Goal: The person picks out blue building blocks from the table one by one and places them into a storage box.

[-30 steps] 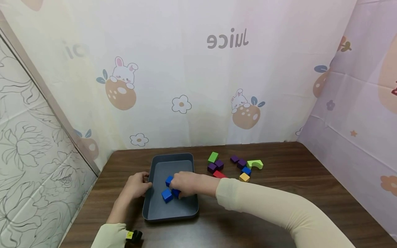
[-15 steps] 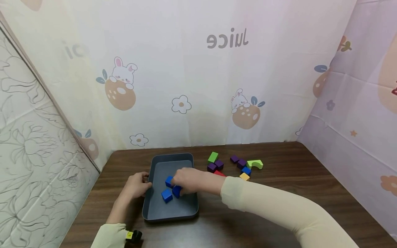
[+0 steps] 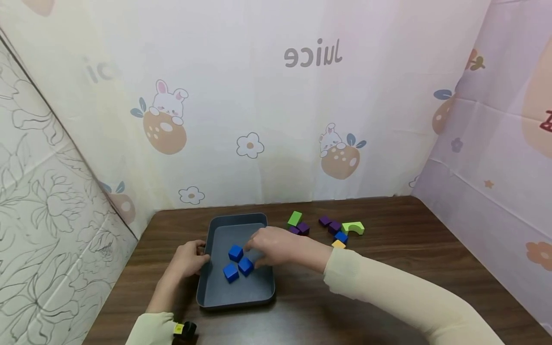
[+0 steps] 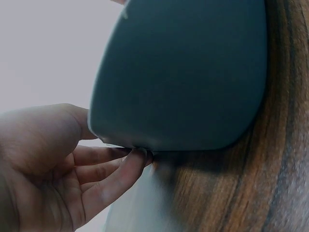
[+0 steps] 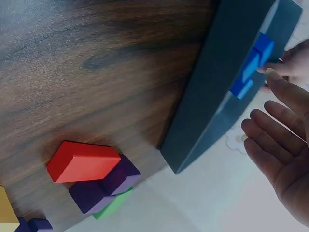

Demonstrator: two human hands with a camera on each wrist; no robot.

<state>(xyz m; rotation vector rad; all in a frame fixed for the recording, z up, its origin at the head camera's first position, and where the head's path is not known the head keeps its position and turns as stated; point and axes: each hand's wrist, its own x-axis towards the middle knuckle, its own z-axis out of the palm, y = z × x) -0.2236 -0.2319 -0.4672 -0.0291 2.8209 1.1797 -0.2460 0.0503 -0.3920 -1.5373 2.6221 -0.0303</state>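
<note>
A dark grey rectangular tray (image 3: pixel 215 287) rests on the wooden table with three blue cubes inside: one at the back (image 3: pixel 235 253), one at the front left (image 3: pixel 230 272) and one at the right (image 3: pixel 246 266). My left hand (image 3: pixel 186 258) holds the tray's left side; the left wrist view has its thumb at the rim and its fingers (image 4: pixel 118 181) bent against the outer wall. Over the tray's right part hovers my right hand (image 3: pixel 276 245), fingers loosely spread beside the cubes. Nothing sits in its grasp in the right wrist view, where the palm (image 5: pixel 289 179) shows.
Right of the tray lie a green block (image 3: pixel 295 219), two purple cubes (image 3: pixel 304 228) and a red block (image 5: pixel 84 162), which the right arm hides from the head view. Farther right are two more purple cubes (image 3: pixel 334 227), a blue cube (image 3: pixel 341 237), a yellow block (image 3: pixel 338 244) and a light green arch (image 3: pixel 353 227).
My right hand has let go of the right blue cube, spread its fingers and drawn back to the right. The left hand stays at the tray's side.
</note>
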